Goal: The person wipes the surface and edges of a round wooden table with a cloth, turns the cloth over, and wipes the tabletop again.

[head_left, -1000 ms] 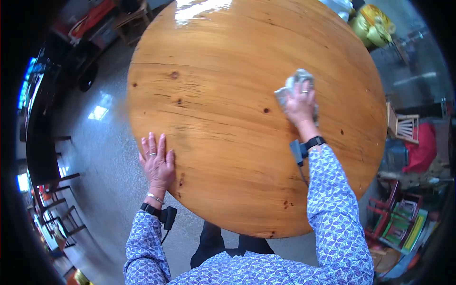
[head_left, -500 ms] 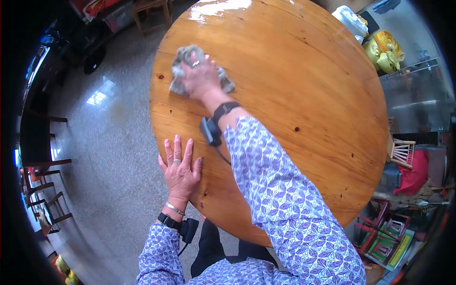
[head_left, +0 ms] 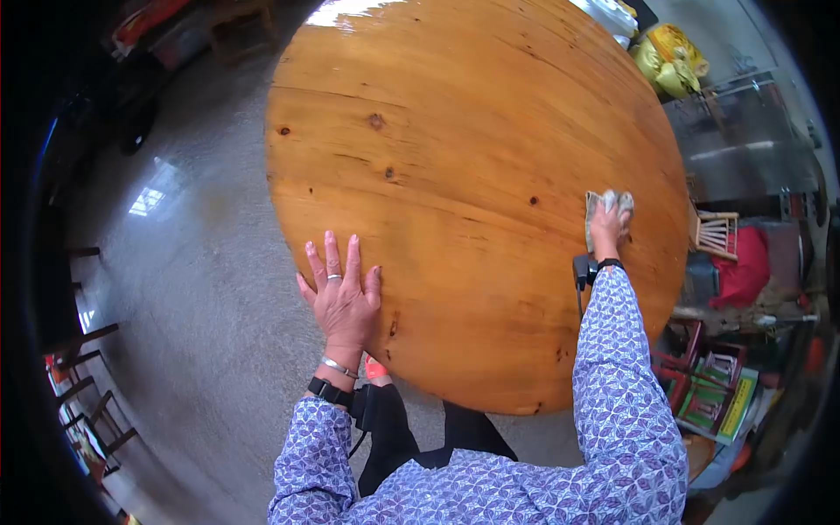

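Note:
A round, varnished wooden table [head_left: 472,262] with dark knots fills the middle of the head view. On its right side, my right hand [head_left: 610,229] presses a greyish cleaning cloth [head_left: 623,203] against the top, fingers closed over it. Part of the cloth is hidden under the hand. My left hand [head_left: 344,293] lies flat near the table's left edge, fingers spread, holding nothing. A ring is on one finger, and a bracelet and a black strap circle that wrist.
Right of the table stand a small bamboo chair [head_left: 717,234], a red cloth [head_left: 744,267] and stacked small stools [head_left: 710,394]. Yellow bags [head_left: 672,63] sit at the back right. Dark wooden chairs [head_left: 92,394] line the far left of the grey floor [head_left: 210,289].
My right hand has swept the cloth from the table's upper left across to its right side. My left hand stays resting by the left edge. The view has shifted slightly.

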Tool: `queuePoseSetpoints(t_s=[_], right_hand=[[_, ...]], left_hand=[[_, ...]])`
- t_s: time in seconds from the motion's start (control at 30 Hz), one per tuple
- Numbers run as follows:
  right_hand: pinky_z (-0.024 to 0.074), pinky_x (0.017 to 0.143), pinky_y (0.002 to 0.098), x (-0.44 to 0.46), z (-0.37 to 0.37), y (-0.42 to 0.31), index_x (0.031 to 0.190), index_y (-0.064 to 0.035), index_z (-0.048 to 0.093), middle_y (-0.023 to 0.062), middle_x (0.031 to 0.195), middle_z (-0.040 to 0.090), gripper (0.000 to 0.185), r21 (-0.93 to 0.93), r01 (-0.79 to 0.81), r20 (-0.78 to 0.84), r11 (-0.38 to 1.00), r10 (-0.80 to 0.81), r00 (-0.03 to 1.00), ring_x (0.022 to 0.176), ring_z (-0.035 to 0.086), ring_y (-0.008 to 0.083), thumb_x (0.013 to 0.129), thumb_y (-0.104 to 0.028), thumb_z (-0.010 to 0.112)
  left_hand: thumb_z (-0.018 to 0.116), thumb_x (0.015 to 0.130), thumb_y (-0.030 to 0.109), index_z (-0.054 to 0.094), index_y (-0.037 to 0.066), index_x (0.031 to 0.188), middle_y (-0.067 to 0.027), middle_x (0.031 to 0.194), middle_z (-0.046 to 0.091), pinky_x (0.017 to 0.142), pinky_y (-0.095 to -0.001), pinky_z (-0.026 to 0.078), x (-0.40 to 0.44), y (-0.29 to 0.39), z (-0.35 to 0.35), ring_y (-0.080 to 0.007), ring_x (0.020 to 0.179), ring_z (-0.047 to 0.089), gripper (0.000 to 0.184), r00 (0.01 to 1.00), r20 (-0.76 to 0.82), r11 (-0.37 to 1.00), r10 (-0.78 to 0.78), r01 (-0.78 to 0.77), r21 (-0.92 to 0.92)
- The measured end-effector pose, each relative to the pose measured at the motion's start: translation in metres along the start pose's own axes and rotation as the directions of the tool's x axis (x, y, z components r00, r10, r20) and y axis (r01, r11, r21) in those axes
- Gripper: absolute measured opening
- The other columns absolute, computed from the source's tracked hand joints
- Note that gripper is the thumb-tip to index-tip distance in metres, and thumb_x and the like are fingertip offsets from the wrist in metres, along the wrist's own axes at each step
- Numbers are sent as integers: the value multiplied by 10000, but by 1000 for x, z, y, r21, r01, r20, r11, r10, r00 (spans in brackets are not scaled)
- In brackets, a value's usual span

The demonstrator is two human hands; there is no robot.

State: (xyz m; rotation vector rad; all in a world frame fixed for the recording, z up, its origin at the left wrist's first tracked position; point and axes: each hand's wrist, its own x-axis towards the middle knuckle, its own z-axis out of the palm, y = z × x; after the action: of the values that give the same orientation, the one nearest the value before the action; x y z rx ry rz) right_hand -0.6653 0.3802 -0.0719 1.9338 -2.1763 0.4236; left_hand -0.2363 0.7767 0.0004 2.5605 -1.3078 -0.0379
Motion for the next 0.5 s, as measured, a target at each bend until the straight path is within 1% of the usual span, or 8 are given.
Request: queuePoseSetpoints(t_s=[0.07, 0.1, 0.13, 0.17, 0.2, 0.27, 0.37, 0.5], right_hand=[[344, 1004, 618, -29, 1, 17, 1395, -244, 475, 178, 1508, 281, 579, -55, -37, 81, 998, 41, 996, 1286, 421, 396, 914, -566, 478], [374, 1001, 579, -58, -64, -51, 1368, -273, 501, 170, 1501, 293, 549, -90, -108, 207, 990, 124, 970, 1261, 439, 409, 901, -560, 510], [401, 995, 534, -72, -61, -64, 1333, -269, 535, 165, 1490, 319, 505, 82, 98, 144, 992, -109, 984, 1240, 452, 414, 893, -518, 552], [421, 982, 501, -96, -110, -124, 1282, -203, 577, 171, 1446, 378, 467, 91, 184, 205, 979, -199, 958, 1225, 463, 413, 884, -447, 585], [412, 984, 510, -108, -98, -145, 1239, -115, 596, 184, 1372, 451, 457, 221, 516, -109, 828, -505, 856, 1226, 460, 414, 883, -401, 583], [403, 961, 529, -142, -97, -209, 1197, -29, 601, 235, 1310, 490, 486, 251, 639, -92, 727, -639, 763, 1176, 471, 414, 838, -357, 601], [370, 986, 578, -216, -134, -275, 1208, -47, 630, 236, 1343, 480, 471, 400, 649, -59, 647, -689, 723, 1188, 425, 497, 831, -328, 593], [294, 1081, 598, -297, -168, -258, 1205, -83, 652, 211, 1439, 426, 410, 536, 647, -23, 543, -756, 654, 1298, 341, 525, 861, -280, 545]], left_hand=[[555, 917, 423, 467, 213, 1424, -93, 1564, 307, 1082, -650, 187, 0, -1, 3, -358, 1456, 208, 556, 1000, -23, 1000, 11, -11, -18], [541, 926, 421, 462, 211, 1427, -91, 1566, 305, 1082, -650, 186, 0, 0, 3, -355, 1458, 204, 549, 1000, -25, 999, 11, -12, -31], [528, 936, 419, 458, 208, 1430, -88, 1567, 303, 1082, -651, 186, 0, 0, 2, -352, 1460, 201, 541, 1000, -28, 999, 9, -10, -40], [515, 946, 417, 454, 206, 1433, -86, 1569, 301, 1082, -651, 185, 0, -1, 2, -349, 1462, 197, 534, 1000, -30, 999, 8, -9, -45], [502, 954, 414, 447, 205, 1438, -81, 1570, 299, 1083, -650, 183, -1, -2, 4, -343, 1464, 195, 530, 999, -35, 999, 5, -6, -35], [476, 970, 410, 433, 202, 1448, -71, 1573, 296, 1084, -650, 180, -1, -2, 8, -332, 1467, 190, 523, 999, -47, 1000, 10, -11, -11], [436, 983, 441, 348, 219, 1494, -47, 1584, 275, 1085, -651, 182, -2, -9, 21, -315, 1473, 183, 564, 999, -49, 1000, 4, -4, 5], [427, 981, 468, 282, 227, 1521, -57, 1589, 256, 1082, -657, 189, 2, -26, 39, -320, 1471, 184, 608, 991, -132, 1000, 15, -18, -25]])
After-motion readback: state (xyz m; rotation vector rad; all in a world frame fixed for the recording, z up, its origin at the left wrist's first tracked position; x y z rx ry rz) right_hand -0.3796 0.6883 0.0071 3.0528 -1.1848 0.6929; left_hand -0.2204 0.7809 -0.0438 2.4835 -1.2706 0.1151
